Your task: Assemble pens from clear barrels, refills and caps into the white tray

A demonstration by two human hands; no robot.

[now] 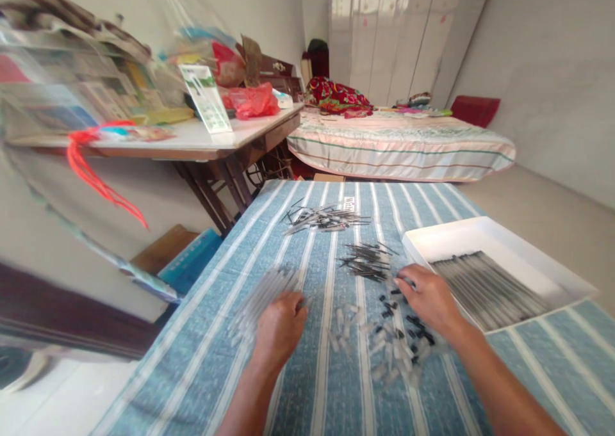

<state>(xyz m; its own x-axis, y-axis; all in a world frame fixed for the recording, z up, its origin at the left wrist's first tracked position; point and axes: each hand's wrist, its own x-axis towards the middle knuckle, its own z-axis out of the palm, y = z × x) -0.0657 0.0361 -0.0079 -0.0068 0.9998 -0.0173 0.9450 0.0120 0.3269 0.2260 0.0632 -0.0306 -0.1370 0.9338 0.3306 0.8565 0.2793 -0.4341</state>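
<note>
Head view: well left of the white tray point(451, 236), your left hand point(282, 321) curls at clear tubes point(259, 295), likely light, slick, best pinched mid-length; your right hand point(429, 293), apart, hovers by black pieces point(388, 306); grips unclear.

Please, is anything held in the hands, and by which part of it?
It cannot be told. The right hand is at the small black pieces, the left hand beside the clear tubes; no grip shows clearly.
</note>
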